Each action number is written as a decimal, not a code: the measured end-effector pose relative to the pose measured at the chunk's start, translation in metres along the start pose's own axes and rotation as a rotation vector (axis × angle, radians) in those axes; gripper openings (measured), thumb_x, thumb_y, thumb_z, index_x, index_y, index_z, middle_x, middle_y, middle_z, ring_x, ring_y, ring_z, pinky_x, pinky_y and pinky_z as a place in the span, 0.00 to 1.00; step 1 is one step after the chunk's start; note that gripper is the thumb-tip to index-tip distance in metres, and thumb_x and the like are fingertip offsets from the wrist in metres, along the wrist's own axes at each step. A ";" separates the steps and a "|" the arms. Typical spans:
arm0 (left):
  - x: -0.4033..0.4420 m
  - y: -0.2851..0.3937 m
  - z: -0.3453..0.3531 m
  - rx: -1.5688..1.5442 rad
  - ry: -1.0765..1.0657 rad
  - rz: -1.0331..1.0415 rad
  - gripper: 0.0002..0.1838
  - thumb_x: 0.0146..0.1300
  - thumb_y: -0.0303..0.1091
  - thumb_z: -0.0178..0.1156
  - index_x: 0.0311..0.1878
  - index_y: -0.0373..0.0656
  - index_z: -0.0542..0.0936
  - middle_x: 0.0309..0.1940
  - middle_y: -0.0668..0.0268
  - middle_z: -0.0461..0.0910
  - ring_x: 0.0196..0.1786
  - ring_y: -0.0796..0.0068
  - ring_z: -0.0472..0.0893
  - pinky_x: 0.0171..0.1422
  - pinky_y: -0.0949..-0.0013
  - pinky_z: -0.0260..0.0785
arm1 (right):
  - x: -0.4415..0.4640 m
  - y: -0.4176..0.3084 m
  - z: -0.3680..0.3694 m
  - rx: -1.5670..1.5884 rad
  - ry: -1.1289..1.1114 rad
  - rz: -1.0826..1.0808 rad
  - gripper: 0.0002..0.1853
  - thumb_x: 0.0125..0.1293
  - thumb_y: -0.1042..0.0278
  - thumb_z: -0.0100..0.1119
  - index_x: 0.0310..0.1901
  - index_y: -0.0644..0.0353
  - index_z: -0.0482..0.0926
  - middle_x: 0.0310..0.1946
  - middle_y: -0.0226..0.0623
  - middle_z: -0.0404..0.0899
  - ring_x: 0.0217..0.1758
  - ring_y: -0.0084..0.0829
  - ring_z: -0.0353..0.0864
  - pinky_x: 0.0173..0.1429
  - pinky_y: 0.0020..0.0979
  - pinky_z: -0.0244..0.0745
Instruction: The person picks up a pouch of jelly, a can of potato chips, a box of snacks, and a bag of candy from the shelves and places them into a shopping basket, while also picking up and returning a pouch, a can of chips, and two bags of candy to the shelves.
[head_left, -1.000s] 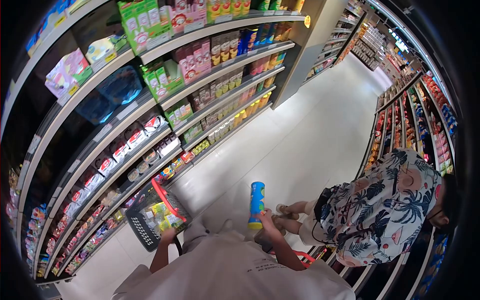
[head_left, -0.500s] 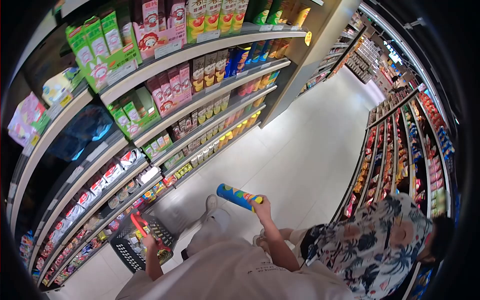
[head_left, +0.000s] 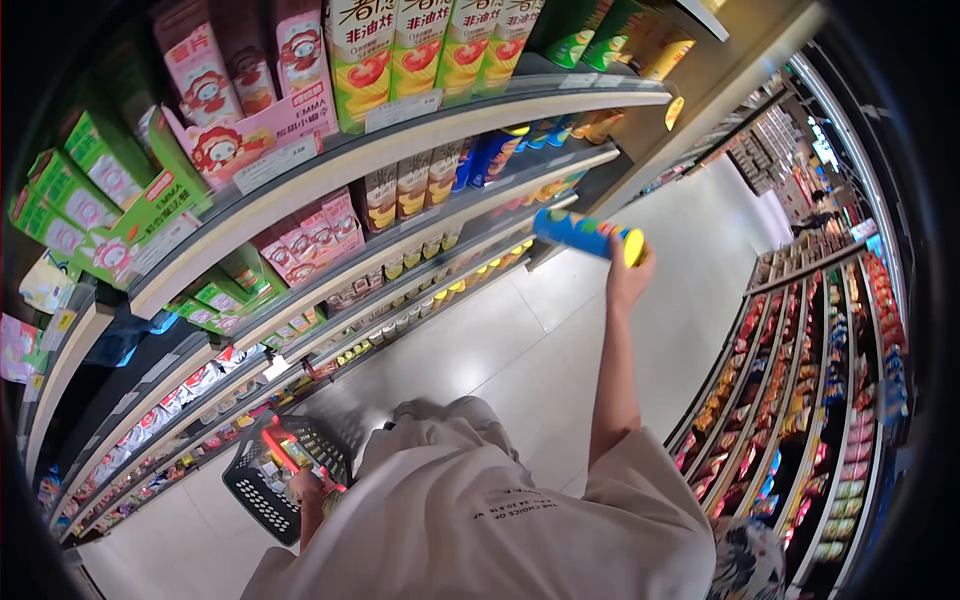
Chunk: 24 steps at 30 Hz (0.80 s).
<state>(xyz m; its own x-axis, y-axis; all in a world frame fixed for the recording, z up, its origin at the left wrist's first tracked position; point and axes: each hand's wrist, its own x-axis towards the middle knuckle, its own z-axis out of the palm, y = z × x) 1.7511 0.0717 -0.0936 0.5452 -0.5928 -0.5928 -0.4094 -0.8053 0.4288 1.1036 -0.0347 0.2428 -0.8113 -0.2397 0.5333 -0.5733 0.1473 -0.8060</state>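
My right hand (head_left: 629, 272) is closed round the yellow-lidded end of a blue canister (head_left: 580, 233), which it holds out at arm's length, nearly level, in front of the shelf's right end. Low on the left, my left hand (head_left: 306, 486) grips the red handle (head_left: 281, 447) of a dark shopping basket (head_left: 262, 497). Some packaged goods show inside the basket. Blue canisters (head_left: 497, 155) stand on the second shelf, and green canisters (head_left: 575, 35) on the one above.
A long shelf unit (head_left: 440, 122) with boxed snacks runs along the left. Shelves of bagged snacks (head_left: 800, 350) line the right side. Pale floor (head_left: 660, 240) stretches between them. A person in a patterned shirt (head_left: 748, 560) is at the lower right.
My right hand has raised the canister up and to the right, towards the shelves. The left shelves look closer. The other person has slipped mostly out of view. My left hand still holds the basket.
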 end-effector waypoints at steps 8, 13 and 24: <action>-0.068 0.047 0.098 -0.332 0.118 0.192 0.05 0.53 0.30 0.61 0.27 0.38 0.79 0.16 0.60 0.76 0.16 0.68 0.76 0.20 0.64 0.65 | 0.151 0.013 0.130 -0.102 -0.095 -0.047 0.41 0.46 0.43 0.75 0.51 0.69 0.73 0.43 0.52 0.80 0.48 0.43 0.81 0.55 0.36 0.73; -0.175 0.146 0.114 -0.496 0.117 0.036 0.09 0.51 0.29 0.60 0.18 0.37 0.75 0.11 0.66 0.72 0.11 0.74 0.71 0.15 0.67 0.60 | 0.184 0.031 0.169 -0.138 -0.259 -0.159 0.41 0.44 0.43 0.75 0.50 0.71 0.74 0.42 0.53 0.81 0.46 0.44 0.82 0.53 0.37 0.75; -0.161 0.119 0.244 -0.388 0.192 0.085 0.15 0.49 0.37 0.61 0.21 0.32 0.77 0.14 0.59 0.76 0.19 0.66 0.77 0.26 0.59 0.66 | 0.225 0.058 0.224 0.016 -0.475 -0.423 0.34 0.43 0.54 0.75 0.45 0.74 0.72 0.40 0.59 0.78 0.46 0.55 0.77 0.51 0.43 0.72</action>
<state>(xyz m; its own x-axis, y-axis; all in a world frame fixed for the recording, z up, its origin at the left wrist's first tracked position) 1.4362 0.0731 -0.1133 0.6626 -0.6184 -0.4226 -0.1738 -0.6757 0.7164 0.9130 -0.2952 0.2585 -0.3734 -0.6740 0.6375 -0.8286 -0.0668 -0.5559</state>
